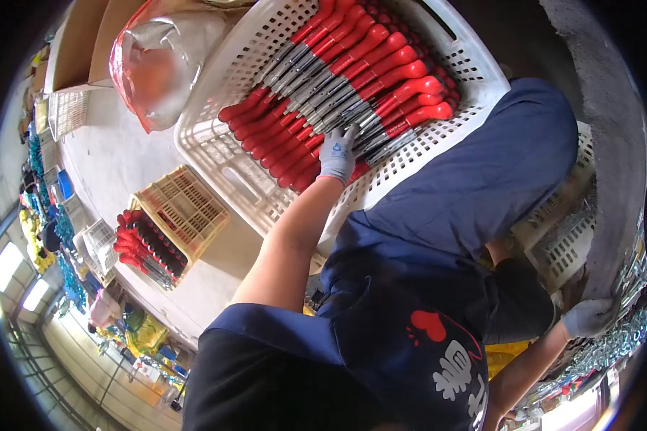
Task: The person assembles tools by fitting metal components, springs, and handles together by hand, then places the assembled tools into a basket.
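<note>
My left hand (337,154), in a pale grey work glove, reaches into a large white plastic crate (226,169). Its fingers are bent onto the metal part of one of the red-handled tools (352,82). These tools lie stacked side by side in rows, with red grips at both ends and bare metal in the middle; their exact kind is unclear. Far off at the lower right, my right hand (588,318), also gloved, is curled beside a heap of shiny metal parts (622,337). What its fingers hold is hidden.
A yellowish crate (187,208) on the floor has more red-handled tools (147,248) at its opening. A clear bag with red edging (158,68) and a cardboard box (86,47) stand at the upper left. My bent knee (532,122) presses close to the white crate.
</note>
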`<action>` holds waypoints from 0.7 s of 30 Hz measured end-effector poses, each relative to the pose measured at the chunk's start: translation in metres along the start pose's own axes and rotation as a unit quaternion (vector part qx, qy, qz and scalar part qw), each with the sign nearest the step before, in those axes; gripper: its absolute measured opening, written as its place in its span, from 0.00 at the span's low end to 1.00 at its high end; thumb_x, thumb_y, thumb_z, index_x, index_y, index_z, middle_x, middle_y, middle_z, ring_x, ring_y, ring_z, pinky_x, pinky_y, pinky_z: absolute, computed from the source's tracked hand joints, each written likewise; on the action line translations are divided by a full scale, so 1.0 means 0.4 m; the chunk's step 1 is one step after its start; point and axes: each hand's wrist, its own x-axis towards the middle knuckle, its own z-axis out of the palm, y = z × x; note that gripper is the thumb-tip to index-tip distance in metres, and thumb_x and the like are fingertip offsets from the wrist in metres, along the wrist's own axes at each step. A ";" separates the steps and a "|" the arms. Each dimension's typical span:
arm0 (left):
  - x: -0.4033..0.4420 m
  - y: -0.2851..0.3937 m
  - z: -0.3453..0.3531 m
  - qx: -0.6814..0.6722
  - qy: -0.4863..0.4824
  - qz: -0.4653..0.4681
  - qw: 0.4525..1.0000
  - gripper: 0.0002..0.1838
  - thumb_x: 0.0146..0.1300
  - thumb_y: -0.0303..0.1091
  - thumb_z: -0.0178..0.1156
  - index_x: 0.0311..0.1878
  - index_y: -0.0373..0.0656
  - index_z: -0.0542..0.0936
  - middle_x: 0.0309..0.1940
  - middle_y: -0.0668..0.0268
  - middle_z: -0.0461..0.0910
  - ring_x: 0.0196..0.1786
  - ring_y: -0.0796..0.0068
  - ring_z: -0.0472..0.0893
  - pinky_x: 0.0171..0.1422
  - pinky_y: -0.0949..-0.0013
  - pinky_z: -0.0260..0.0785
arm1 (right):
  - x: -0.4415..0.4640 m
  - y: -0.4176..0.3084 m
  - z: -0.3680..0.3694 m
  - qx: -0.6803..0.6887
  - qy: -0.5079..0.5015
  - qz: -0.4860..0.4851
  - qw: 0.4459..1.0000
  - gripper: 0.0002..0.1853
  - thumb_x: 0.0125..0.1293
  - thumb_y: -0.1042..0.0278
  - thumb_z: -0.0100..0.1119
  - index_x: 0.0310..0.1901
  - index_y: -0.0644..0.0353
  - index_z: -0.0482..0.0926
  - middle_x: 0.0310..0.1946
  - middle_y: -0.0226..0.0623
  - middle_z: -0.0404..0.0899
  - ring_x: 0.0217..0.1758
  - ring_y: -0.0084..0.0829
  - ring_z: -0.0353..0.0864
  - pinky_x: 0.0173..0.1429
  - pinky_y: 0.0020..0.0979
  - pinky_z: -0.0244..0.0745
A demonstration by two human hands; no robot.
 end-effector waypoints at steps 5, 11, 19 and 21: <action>0.072 0.032 0.012 0.044 0.185 0.003 0.982 0.39 0.60 0.55 0.59 0.72 0.50 0.62 0.69 0.46 0.60 0.71 0.44 0.58 0.74 0.41 0.43 | 0.004 -0.009 -0.007 -0.008 -0.016 -0.006 1.000 0.19 0.75 0.64 0.40 0.47 0.65 0.82 0.48 0.44 0.83 0.51 0.42 0.82 0.59 0.39 0.74; 0.188 0.090 0.023 0.094 0.086 -0.145 0.981 0.49 0.63 0.68 0.46 0.76 0.42 0.48 0.76 0.43 0.44 0.78 0.45 0.42 0.77 0.40 0.29 | 0.007 -0.028 -0.016 0.025 -0.018 0.036 0.999 0.18 0.74 0.65 0.41 0.48 0.64 0.82 0.49 0.44 0.82 0.52 0.41 0.81 0.60 0.39 0.73; 0.164 0.155 0.067 0.038 0.179 -0.017 0.983 0.49 0.62 0.64 0.52 0.76 0.39 0.49 0.74 0.42 0.48 0.77 0.44 0.45 0.77 0.38 0.29 | 0.007 -0.054 -0.032 0.051 -0.027 0.058 0.997 0.19 0.74 0.67 0.40 0.49 0.69 0.81 0.48 0.47 0.82 0.51 0.43 0.81 0.61 0.39 0.74; 0.178 0.152 0.092 0.051 0.204 -0.034 0.977 0.49 0.59 0.63 0.54 0.74 0.38 0.54 0.73 0.42 0.51 0.76 0.44 0.48 0.77 0.37 0.29 | 0.010 -0.045 -0.032 0.023 -0.036 0.057 0.997 0.19 0.75 0.67 0.39 0.49 0.69 0.81 0.48 0.47 0.82 0.51 0.42 0.81 0.60 0.39 0.74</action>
